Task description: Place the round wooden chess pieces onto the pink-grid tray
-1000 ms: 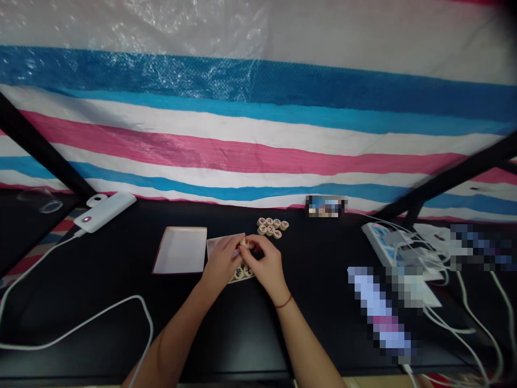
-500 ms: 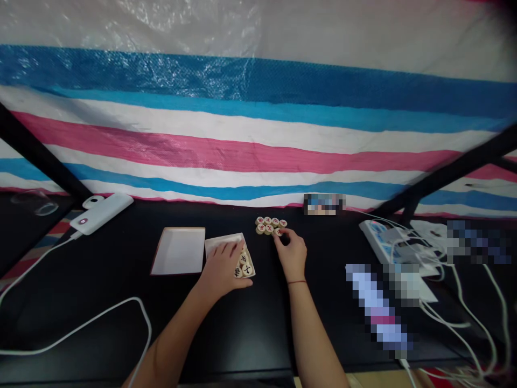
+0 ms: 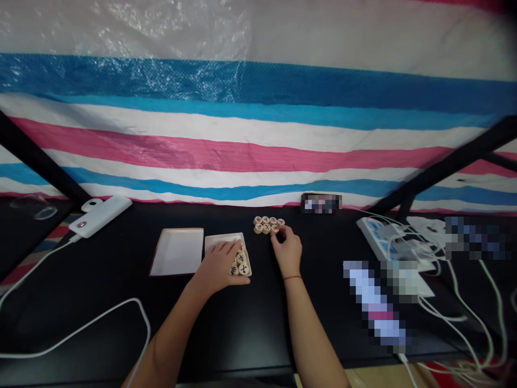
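Note:
Two rows of round Chinese chess pieces [image 3: 266,220] with red characters lie on the black table. At the right end of the nearer row, the thumb and forefinger of my right hand [image 3: 288,249] pinch a Chinese chess piece [image 3: 275,229]. To the left, my left hand [image 3: 220,265] lies over a small white box [image 3: 214,238], fingers stretched and thumb apart. Several more pieces [image 3: 242,268], mostly with black characters, show in the box beside that hand; its palm hides the rest.
The open box lid [image 3: 180,251] lies left of the box. A white power bank [image 3: 103,216] with a cable sits at the far left. On the right are a power strip [image 3: 374,234], tangled white cables and a blurred phone-like object [image 3: 377,307]. A striped sheet [image 3: 242,156] hangs behind.
The pinched piece has moved slightly left, closer against its row. My left hand stays over the box, and the whole view has shifted a little.

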`<state>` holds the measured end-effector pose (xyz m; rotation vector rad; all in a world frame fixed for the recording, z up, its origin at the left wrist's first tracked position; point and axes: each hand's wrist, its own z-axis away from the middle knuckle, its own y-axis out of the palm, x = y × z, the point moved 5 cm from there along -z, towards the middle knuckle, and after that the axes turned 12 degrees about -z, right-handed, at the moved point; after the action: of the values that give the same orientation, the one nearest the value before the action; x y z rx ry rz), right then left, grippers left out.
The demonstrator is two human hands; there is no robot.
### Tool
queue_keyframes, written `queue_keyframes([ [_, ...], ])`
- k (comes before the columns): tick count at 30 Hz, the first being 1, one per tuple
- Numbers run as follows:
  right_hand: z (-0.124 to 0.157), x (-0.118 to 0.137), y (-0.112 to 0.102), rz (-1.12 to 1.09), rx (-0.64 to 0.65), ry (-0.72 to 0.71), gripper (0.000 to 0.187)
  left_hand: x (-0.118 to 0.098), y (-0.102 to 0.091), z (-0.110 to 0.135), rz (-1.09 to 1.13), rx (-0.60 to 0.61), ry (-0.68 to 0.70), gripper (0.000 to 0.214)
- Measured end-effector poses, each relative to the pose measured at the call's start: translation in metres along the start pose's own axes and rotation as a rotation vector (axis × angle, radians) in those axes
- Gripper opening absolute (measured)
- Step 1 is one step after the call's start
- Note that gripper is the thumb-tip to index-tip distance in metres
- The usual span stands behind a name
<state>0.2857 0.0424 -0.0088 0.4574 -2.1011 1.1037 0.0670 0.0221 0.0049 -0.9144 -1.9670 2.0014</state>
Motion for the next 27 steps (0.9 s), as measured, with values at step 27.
queue_keyframes([
  [27,0.043,0.063,0.033,-0.455,0.366,0.078,0.037,-0.012,-0.009,-0.016,-0.049,-0.104,-0.24,0.017],
])
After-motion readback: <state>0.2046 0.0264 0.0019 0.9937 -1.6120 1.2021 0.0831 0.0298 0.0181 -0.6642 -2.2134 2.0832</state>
